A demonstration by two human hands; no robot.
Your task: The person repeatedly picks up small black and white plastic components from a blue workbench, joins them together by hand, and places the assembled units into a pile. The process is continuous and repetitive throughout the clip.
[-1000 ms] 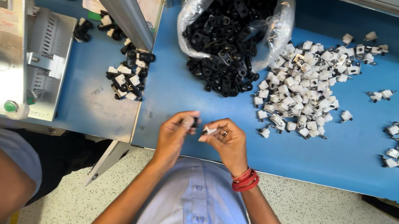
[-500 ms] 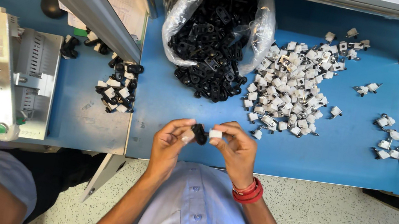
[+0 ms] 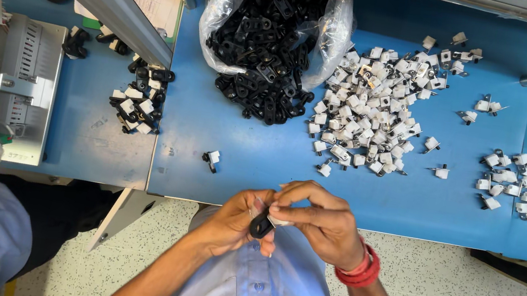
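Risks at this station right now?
1. Both hands, left hand and right hand, join the small black part past the table edge, over the floor; a slip would likely drop it.
2. The plastic bag of black parts lies open toward the pile of white parts; the two could mix.
3. A lone assembled piece lies apart near the edge and might get knocked off.
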